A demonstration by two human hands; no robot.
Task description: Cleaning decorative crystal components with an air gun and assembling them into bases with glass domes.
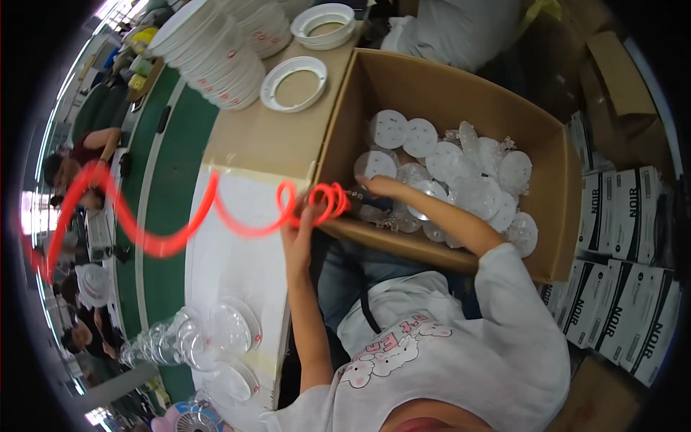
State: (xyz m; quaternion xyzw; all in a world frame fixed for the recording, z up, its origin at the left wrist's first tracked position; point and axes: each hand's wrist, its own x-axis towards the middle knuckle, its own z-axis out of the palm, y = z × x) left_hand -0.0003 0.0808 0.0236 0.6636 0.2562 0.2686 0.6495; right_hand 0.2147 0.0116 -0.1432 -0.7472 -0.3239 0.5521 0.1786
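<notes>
Left hand (pixel 301 223) at red coiled hose (pixel 160 246), grip unclear | Right hand (pixel 373 185) at dark tool (pixel 376 201), grip hidden

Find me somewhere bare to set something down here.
The white tabletop has a bare patch between the red coiled hose and the clear plastic dishes. The brown cardboard is bare between the white rings and that tabletop. It's crowded in the carton, where clear parts and white discs pile up beside the right hand.

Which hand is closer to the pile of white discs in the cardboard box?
The right hand: it is over the box, at the left side of the disc pile. The left hand is farther left, by the red coiled hose.
</notes>
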